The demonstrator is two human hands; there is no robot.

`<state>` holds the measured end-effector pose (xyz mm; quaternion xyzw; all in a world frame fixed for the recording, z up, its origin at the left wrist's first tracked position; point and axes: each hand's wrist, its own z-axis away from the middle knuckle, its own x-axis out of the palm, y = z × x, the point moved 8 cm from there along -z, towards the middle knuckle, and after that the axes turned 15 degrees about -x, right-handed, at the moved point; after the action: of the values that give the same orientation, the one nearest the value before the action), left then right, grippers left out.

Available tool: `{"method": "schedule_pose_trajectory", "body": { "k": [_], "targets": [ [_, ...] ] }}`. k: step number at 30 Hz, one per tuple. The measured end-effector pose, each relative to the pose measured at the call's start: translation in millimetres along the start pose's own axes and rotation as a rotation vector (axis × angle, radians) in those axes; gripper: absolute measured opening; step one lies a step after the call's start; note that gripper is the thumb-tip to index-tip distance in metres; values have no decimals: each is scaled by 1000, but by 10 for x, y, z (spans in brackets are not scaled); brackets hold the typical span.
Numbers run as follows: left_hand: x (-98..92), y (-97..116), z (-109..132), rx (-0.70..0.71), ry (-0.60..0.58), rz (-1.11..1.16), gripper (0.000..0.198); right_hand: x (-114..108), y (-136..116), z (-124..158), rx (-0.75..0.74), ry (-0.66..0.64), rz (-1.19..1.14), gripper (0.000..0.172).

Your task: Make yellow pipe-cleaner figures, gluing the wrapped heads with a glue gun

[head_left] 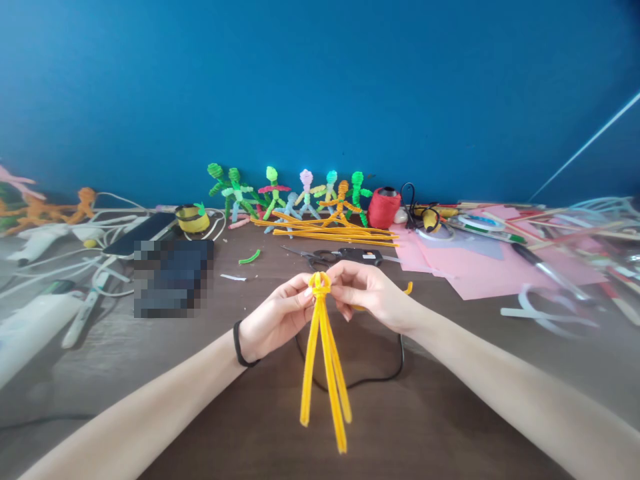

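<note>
Between my two hands is a bundle of yellow pipe cleaners (320,333), its top bent into a small rounded head and its long ends hanging down. My left hand (285,310) pinches the left side of that head, with a black band on the wrist. From the other side my right hand (367,293) is closed on the head near the wrapped neck. A short yellow end shows beyond the right hand's knuckles. Behind the hands lie loose orange-yellow pipe cleaners (340,233), and several twisted pipe-cleaner figures, one of them orange (343,193), stand against the wall.
Black-handled scissors (323,257) lie just beyond the hands. At left are a dark phone (143,235), a pixelated dark object (175,277), white cables and a glue gun (40,240). Pink paper (470,267) and craft pieces cover the right side. A red spool (384,208) stands behind.
</note>
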<state>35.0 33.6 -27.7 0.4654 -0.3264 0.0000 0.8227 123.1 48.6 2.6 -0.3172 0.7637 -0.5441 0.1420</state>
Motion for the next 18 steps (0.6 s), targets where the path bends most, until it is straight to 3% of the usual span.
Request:
{"method": "schedule_pose_trajectory", "body": {
  "k": [14, 18],
  "targets": [
    [32, -46, -7, -25, -21, -4, 21, -4, 22, 5, -43, 83, -26, 11],
    [17, 70, 19, 76, 28, -73, 19, -25, 10, 5, -55, 74, 53, 12]
  ]
}}
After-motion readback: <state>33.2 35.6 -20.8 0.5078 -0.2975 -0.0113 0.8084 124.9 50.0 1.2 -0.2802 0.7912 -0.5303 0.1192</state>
